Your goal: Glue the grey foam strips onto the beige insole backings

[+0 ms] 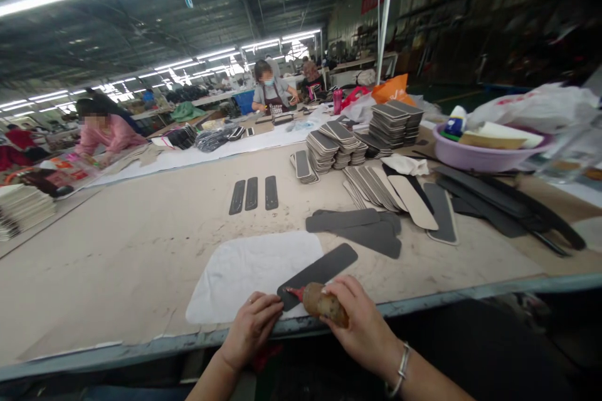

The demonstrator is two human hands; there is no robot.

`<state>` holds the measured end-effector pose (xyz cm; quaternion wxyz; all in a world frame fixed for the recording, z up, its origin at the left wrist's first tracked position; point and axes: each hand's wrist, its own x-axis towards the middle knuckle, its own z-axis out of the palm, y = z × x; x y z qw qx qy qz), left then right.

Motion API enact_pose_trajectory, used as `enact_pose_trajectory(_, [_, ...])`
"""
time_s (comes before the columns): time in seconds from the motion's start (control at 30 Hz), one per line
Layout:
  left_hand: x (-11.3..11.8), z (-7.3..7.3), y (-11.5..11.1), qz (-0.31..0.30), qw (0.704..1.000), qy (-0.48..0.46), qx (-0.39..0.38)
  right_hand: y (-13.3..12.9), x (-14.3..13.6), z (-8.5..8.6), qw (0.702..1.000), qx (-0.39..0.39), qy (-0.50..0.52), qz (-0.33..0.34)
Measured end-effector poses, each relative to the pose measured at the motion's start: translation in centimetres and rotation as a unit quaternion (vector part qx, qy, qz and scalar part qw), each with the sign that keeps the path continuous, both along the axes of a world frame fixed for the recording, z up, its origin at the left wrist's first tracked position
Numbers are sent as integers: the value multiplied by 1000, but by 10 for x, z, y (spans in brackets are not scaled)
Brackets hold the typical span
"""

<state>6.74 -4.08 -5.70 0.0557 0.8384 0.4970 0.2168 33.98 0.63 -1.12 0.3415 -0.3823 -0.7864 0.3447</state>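
My right hand [360,319] is wrapped round a brownish, stained glue bottle [324,304] with a red nozzle. The nozzle tip points left and down onto the near end of a dark grey strip with rounded corners [324,266]. At that same end, the bent fingers of my left hand [254,326] are closed on the strip's edge. The strip lies slanted, partly over a white cloth or sheet [249,269] at the table's front edge. Just beyond it is a loose pile of similar dark grey pieces [352,225].
Three small dark strips [251,193] lie apart on the brown-covered table [141,250]. Stacks of grey-faced pieces [329,144] and a fanned row of pale pieces [371,188] stand behind. At right is a purple basin [489,153]. Co-workers [273,88] sit at the far side.
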Motion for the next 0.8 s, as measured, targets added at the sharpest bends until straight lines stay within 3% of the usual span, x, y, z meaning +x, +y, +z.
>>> enact_pose_trajectory(0.2, [-1, -1, 2, -6, 1000, 0, 21, 11, 30, 2, 997, 4, -18, -76])
enact_pose_trajectory(0.57, [0, 2, 4, -8, 1000, -7, 28, 41, 81, -14, 964, 72, -87, -241])
enact_pose_trajectory(0.67, [0, 1, 4, -4, 1000, -11, 25, 38, 80, -12, 965, 91, -77, -232])
enact_pose_trajectory(0.8, [1, 0, 2, 4, 1000, -12, 14, 22, 62, -5, 987, 68, -4, -144])
